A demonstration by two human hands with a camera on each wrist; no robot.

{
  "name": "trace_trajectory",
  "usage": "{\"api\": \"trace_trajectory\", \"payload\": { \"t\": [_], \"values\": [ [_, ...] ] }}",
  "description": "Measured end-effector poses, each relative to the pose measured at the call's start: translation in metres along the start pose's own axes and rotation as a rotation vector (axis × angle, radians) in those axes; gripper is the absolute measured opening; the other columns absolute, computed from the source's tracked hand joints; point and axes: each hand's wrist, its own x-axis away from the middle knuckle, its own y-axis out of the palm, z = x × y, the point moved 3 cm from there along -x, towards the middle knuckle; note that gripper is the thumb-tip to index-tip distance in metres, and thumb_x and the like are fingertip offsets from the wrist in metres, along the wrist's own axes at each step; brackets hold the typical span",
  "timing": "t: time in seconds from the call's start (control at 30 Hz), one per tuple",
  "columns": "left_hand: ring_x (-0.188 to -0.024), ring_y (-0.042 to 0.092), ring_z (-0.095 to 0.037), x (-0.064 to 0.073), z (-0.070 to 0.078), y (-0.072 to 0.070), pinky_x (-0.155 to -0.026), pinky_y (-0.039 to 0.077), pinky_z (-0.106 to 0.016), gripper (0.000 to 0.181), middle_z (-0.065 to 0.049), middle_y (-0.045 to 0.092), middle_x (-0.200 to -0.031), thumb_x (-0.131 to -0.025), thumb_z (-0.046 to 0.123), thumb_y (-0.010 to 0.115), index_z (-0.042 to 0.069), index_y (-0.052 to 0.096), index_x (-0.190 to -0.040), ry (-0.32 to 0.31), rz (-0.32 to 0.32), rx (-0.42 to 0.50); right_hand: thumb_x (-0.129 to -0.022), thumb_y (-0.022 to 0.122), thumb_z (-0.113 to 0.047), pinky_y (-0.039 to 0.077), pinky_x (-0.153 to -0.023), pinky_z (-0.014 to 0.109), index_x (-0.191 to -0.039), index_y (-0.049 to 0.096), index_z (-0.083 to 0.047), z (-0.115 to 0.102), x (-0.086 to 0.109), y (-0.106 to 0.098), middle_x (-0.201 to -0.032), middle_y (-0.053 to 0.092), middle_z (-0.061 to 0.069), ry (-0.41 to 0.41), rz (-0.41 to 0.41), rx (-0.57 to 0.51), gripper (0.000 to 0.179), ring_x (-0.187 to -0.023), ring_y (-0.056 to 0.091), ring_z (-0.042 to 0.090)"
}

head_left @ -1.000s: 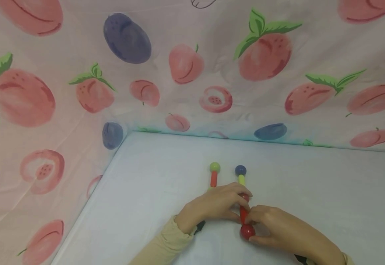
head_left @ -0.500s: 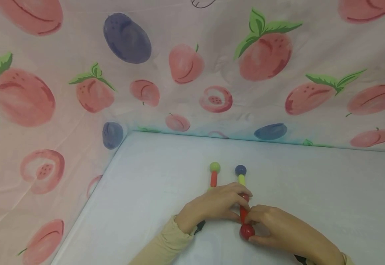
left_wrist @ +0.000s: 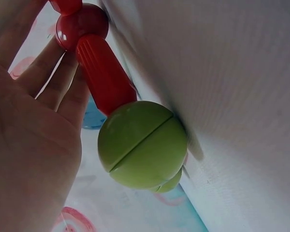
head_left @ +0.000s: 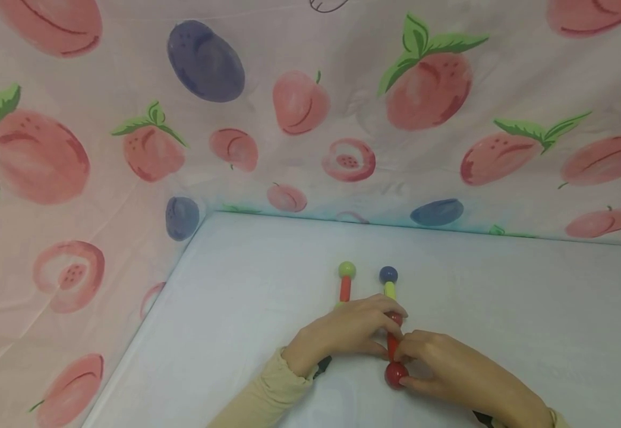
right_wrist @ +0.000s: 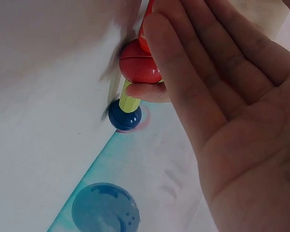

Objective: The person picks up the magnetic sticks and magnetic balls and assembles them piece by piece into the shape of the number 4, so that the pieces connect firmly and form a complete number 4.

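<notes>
A ball-and-rod toy lies on the white surface. My left hand [head_left: 355,328] reaches over it, its fingers at the upper red ball [head_left: 395,319] and its thumb beside the upright red rod [head_left: 393,346]. My right hand [head_left: 444,365] has its fingertips on that rod and its thumb against the lower red ball [head_left: 396,375]. In the left wrist view, a red cross rod [left_wrist: 105,72] joins a red ball [left_wrist: 87,24] to a green ball [left_wrist: 142,145]; from the head, my left hand hides it. A yellow rod [right_wrist: 130,99] links the upper red ball to a blue ball [right_wrist: 125,115].
Behind my left hand, another red rod [head_left: 345,289] ends in a far green ball [head_left: 347,270]. A fruit-patterned cloth [head_left: 267,35] walls off the back and left of the white table surface [head_left: 529,309].
The lower red ball has shifted slightly left, with my right thumb following against it. My left hand and the far balls stay put.
</notes>
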Motion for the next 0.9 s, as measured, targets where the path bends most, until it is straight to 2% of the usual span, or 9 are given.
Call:
{"api": "trace_trajectory", "payload": {
  "t": [0.4, 0.67, 0.9],
  "values": [
    [-0.13, 0.044, -0.001, -0.002, 0.0, 0.001, -0.101, 0.039, -0.009, 0.031, 0.012, 0.056, -0.137, -0.082, 0.026, 0.083, 0.033, 0.075, -0.111, 0.0, -0.011, -0.021, -0.083, 0.08, -0.026, 0.055, -0.075, 0.022, -0.097, 0.072, -0.024, 0.001, 0.001, 0.0, -0.09, 0.06, -0.023, -0.004, -0.001, 0.005, 0.016, -0.081, 0.054, -0.004],
    [-0.132, 0.046, -0.003, -0.001, 0.001, -0.003, -0.107, 0.036, -0.012, 0.036, 0.008, 0.056, -0.14, -0.084, 0.026, 0.081, 0.027, 0.072, -0.119, 0.03, -0.012, -0.04, -0.086, 0.078, -0.029, 0.054, -0.074, 0.022, -0.099, 0.071, -0.025, -0.002, 0.0, -0.005, -0.093, 0.06, -0.022, -0.019, 0.032, 0.023, 0.015, -0.082, 0.054, -0.004],
    [-0.136, 0.045, -0.007, 0.004, 0.004, -0.009, -0.112, 0.034, -0.019, 0.042, 0.006, 0.054, -0.144, -0.088, 0.026, 0.077, 0.023, 0.066, -0.129, -0.003, 0.011, -0.05, -0.083, 0.08, -0.033, 0.058, -0.087, 0.033, -0.112, 0.071, -0.023, -0.004, -0.004, -0.01, -0.108, 0.066, -0.015, 0.082, -0.019, 0.055, 0.031, -0.097, 0.063, 0.005]
  ]
}}
